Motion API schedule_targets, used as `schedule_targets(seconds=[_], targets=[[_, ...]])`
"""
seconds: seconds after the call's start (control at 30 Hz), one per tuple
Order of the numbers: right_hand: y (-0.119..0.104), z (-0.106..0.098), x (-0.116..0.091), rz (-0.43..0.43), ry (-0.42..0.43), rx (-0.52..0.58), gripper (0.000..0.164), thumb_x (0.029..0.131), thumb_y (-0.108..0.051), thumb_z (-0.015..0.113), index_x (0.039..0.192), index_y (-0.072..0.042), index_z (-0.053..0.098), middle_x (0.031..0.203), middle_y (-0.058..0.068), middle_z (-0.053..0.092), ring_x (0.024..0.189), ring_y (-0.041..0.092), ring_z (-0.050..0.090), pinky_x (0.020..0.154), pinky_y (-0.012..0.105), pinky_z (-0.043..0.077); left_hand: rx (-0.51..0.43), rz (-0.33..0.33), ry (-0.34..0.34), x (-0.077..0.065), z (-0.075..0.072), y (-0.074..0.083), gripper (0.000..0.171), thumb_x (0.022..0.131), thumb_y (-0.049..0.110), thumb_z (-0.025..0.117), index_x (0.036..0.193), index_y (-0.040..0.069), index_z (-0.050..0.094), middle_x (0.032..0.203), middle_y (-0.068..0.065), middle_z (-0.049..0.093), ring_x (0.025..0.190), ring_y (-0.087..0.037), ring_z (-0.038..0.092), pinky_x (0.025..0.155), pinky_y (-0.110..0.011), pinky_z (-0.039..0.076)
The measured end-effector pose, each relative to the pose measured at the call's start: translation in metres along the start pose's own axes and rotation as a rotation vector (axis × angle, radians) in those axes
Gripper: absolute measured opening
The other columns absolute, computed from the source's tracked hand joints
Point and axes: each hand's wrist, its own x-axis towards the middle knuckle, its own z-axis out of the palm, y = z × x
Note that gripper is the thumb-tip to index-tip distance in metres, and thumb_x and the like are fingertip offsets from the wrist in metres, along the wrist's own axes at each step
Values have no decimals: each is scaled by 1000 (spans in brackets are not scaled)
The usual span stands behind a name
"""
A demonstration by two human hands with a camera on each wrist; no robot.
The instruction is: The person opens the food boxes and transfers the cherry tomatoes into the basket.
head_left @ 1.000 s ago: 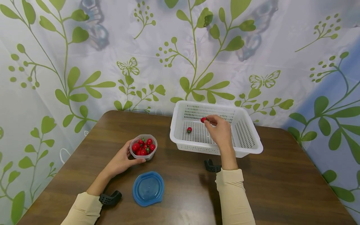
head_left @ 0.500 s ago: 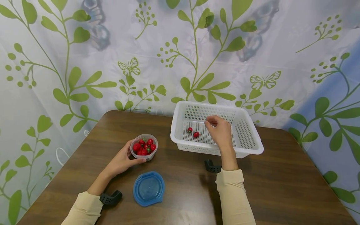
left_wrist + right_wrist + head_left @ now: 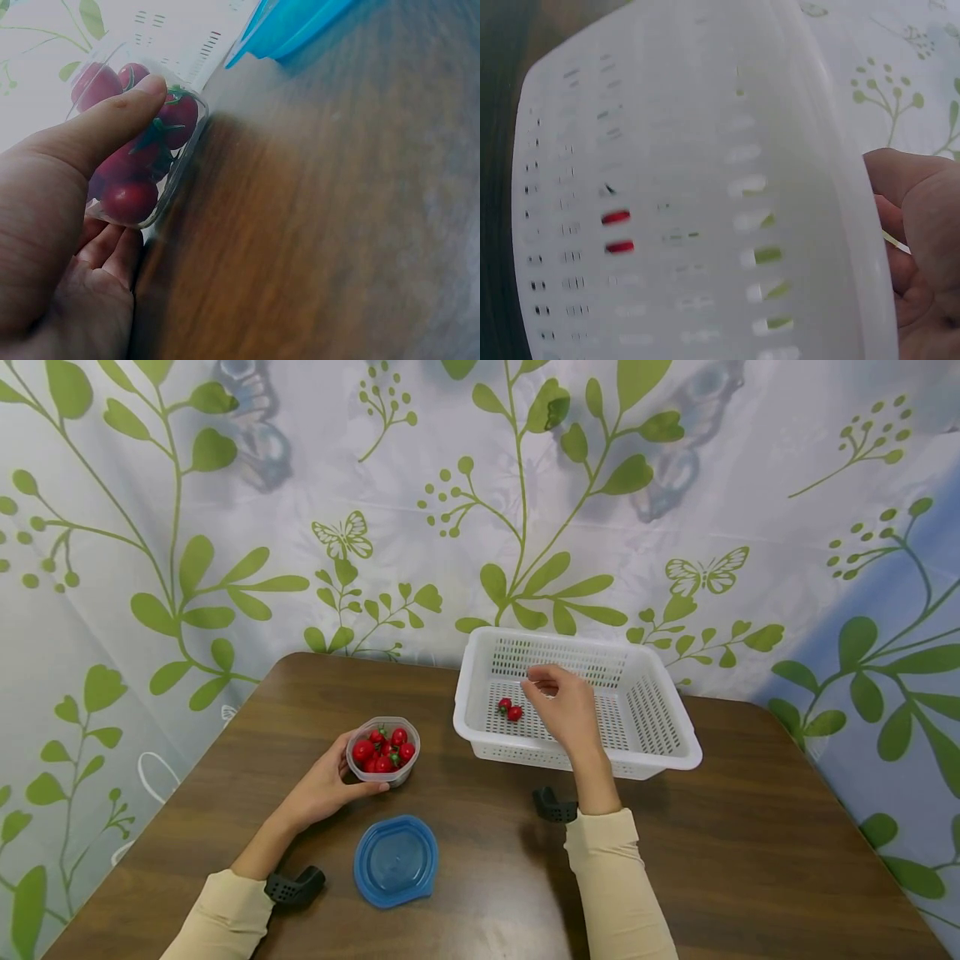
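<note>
A small clear plastic container [image 3: 408, 768] full of cherry tomatoes [image 3: 383, 750] stands on the table's left side. My left hand [image 3: 324, 787] grips it, thumb at the near side and fingers round the left; the left wrist view shows the thumb [image 3: 112, 124] along its wall. Two cherry tomatoes [image 3: 514, 713] lie close together on the floor of the white plastic basket [image 3: 577, 762]. Above them and to their right is my right hand [image 3: 564, 706], fingers loosely bent and holding nothing. In the right wrist view the basket wall hides part of that hand [image 3: 930, 240].
A blue lid [image 3: 396, 862] lies on the brown wooden table [image 3: 480, 835], in front of the container. Each wrist carries a dark strap-like mount [image 3: 296, 888]. Behind the table hangs a leaf-patterned curtain [image 3: 420, 568], close to the basket's far rim.
My right hand has let go of a cherry tomato, which dropped into the basket and rolled beside the other one. The hand has since shifted slightly left. My left hand stays put.
</note>
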Motion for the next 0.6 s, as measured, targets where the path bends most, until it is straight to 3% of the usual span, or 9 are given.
schedule_targets(seconds=[0.37,0.6], targets=[[-16,22,-3,-108,-18,16,25,96,-17,75,116,-3,75,113,12,76,103,28,73,97,41,59,-18,-5,2,1,1,-2,99,83,32,89,158,11,28,159,-16,39,151,-36,36,122,-51,30],[-27,38,-4,-196,-14,20,23,94,-15,77,114,-4,75,112,12,76,101,28,73,89,42,62,-22,-1,1,0,0,0,99,83,31,89,158,11,28,159,-16,39,151,-36,36,122,-51,30]])
